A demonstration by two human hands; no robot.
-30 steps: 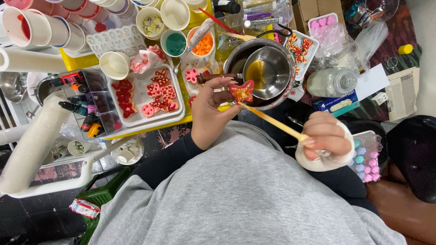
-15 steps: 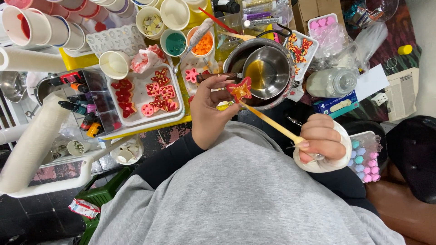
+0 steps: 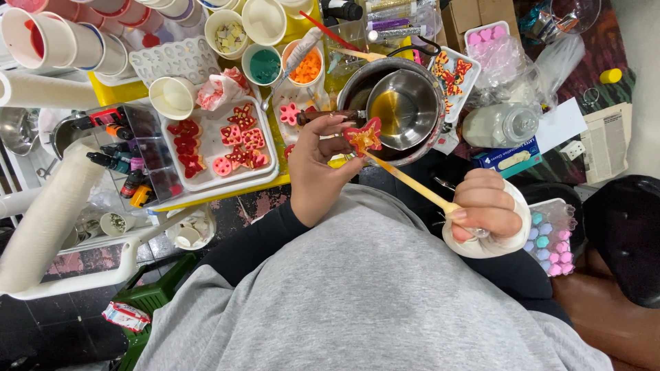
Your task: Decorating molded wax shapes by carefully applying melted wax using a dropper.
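I am watching my left hand [image 3: 317, 172] pinching a red butterfly-shaped piece [image 3: 364, 135] just at the near rim of the steel pot [image 3: 405, 110]. My right hand [image 3: 487, 206] is curling around a white cup and gripping a yellow stick [image 3: 409, 183] whose tip is touching the piece, with open space below the pot.

The person wears a loose grey top [image 3: 371, 288] of soft, plain fabric with no print, filling the view from about 5 to 7 o'clock. Under it are long black sleeves: the left sleeve [image 3: 254, 240] runs toward 10 o'clock and ends at the wrist, fitting close to the arm, and the right sleeve [image 3: 522, 275] shows as a dark band at about 4 o'clock. The left hand [image 3: 320, 172] is bare, with no ring or glove. The right hand [image 3: 488, 206] is bare too, its nails short and unpainted.
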